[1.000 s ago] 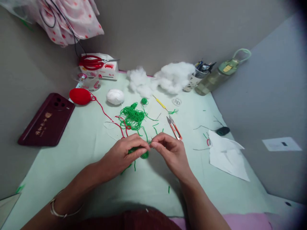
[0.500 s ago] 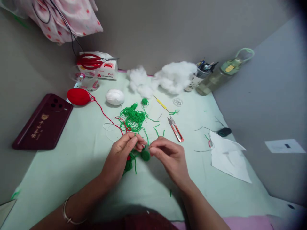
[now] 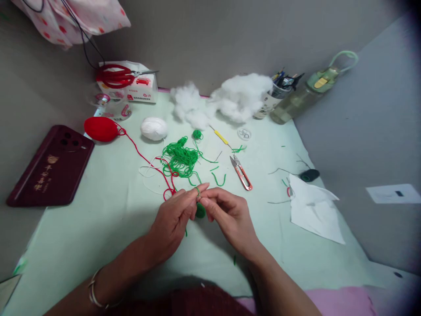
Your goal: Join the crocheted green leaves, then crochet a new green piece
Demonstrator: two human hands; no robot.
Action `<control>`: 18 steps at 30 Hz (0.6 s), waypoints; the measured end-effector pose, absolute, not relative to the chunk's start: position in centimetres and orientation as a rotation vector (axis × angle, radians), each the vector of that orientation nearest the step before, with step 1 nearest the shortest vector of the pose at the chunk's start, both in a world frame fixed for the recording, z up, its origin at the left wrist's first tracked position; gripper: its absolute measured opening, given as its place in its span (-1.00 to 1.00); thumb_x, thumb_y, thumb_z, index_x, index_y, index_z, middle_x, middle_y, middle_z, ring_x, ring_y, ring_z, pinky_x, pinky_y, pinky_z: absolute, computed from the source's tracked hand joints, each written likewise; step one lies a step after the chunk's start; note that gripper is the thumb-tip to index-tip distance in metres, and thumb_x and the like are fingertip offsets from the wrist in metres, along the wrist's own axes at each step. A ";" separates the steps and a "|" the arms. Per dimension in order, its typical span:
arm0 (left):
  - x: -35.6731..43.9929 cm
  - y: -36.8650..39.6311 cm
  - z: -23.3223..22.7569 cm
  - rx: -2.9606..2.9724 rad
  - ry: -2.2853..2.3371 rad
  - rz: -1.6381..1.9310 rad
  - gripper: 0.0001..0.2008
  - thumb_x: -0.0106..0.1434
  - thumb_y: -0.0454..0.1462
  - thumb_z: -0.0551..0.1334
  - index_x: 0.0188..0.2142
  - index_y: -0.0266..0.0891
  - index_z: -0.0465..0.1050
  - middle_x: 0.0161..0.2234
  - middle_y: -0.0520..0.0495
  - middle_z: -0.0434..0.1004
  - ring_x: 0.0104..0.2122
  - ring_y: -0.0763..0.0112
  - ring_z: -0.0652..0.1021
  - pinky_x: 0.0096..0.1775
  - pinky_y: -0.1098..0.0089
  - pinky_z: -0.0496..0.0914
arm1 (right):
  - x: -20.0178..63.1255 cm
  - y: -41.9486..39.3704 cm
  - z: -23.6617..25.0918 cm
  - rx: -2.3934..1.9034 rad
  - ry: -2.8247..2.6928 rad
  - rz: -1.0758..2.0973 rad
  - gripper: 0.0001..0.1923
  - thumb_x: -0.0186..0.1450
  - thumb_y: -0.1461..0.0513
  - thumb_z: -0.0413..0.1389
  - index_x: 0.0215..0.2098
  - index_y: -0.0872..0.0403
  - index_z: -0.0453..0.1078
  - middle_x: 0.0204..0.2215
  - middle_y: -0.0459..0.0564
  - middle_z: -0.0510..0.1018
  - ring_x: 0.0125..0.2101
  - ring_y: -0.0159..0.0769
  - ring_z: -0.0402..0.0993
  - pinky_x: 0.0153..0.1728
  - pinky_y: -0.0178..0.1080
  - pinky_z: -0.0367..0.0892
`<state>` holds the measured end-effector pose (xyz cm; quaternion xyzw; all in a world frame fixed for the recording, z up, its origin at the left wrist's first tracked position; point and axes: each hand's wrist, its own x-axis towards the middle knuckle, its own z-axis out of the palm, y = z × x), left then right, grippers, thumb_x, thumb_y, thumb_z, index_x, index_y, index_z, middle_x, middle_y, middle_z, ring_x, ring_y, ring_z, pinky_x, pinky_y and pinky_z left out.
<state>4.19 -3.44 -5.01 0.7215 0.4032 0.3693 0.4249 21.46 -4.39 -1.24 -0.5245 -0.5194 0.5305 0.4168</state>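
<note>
My left hand and my right hand meet over the pale green cloth, fingertips together. Between them they pinch a small green crocheted piece and a strand of green yarn looped over my left forefinger. A tangle of green yarn lies just beyond my hands, crossed by a red strand that runs to a red yarn ball. A white yarn ball sits beside it.
Thread snips lie right of the tangle, a yellow-handled hook behind them. White stuffing, a pen cup, a bottle and a box with red scissors line the back. A maroon phone lies left, white paper right.
My hands have drawn closer together and my left forefinger has lifted with yarn looped over it. The view has tilted slightly, so the table's objects appear shifted.
</note>
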 end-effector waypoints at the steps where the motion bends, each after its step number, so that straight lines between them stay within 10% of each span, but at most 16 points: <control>1: 4.2 -3.4 -5.0 1.808 1.011 0.919 -0.55 0.53 -0.23 -0.02 0.32 -0.13 0.36 -0.49 0.06 0.37 -0.43 0.32 0.42 -0.24 0.32 0.37 | 21.5 -4.4 -1.3 -1.322 -1.306 1.331 -0.79 0.37 0.09 0.21 -0.28 0.05 0.60 -0.58 -0.15 0.47 -0.56 -0.44 0.29 -0.50 -0.34 0.26; 18: 4.0 -3.6 -5.4 1.884 0.993 0.902 -0.56 0.53 -0.28 -0.01 0.33 -0.08 0.32 -0.43 0.03 0.46 -0.40 0.34 0.42 -0.25 0.33 0.37 | 21.6 -4.4 -1.3 -1.284 -1.271 1.415 -0.78 0.41 0.11 0.18 -0.28 0.06 0.55 -0.62 -0.19 0.40 -0.58 -0.46 0.27 -0.50 -0.34 0.23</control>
